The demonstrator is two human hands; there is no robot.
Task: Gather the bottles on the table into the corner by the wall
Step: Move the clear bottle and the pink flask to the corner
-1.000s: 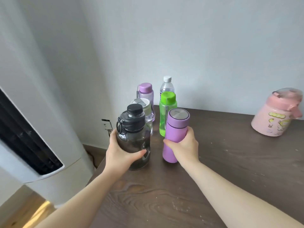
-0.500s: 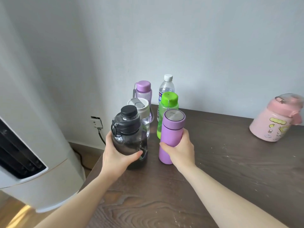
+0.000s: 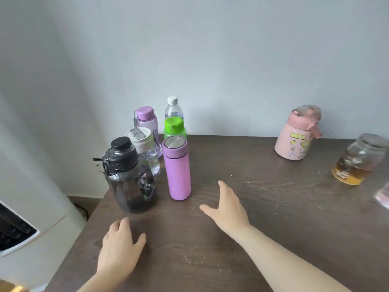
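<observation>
Several bottles stand together at the table's back left corner by the wall. At the front are a dark smoky jug with a black cap [image 3: 130,178] and a purple flask with a steel lid [image 3: 177,168]. Behind them are a white-lidded clear bottle [image 3: 145,150], a green bottle [image 3: 174,128], a lilac-capped bottle [image 3: 146,119] and a clear water bottle [image 3: 173,108]. My left hand [image 3: 119,251] hovers open below the jug. My right hand [image 3: 228,209] is open to the right of the flask. Neither touches a bottle.
A pink cartoon bottle [image 3: 296,138] stands by the wall at the right. A glass jar with amber liquid [image 3: 357,161] is near the right edge, with a blurred pink thing [image 3: 383,197] below it. The dark wooden table [image 3: 252,207] ends at left beside a white appliance [image 3: 25,207].
Both hands have let go of the dark jug and the purple flask and drawn back toward me. The view has swung right, bringing the glass jar into sight.
</observation>
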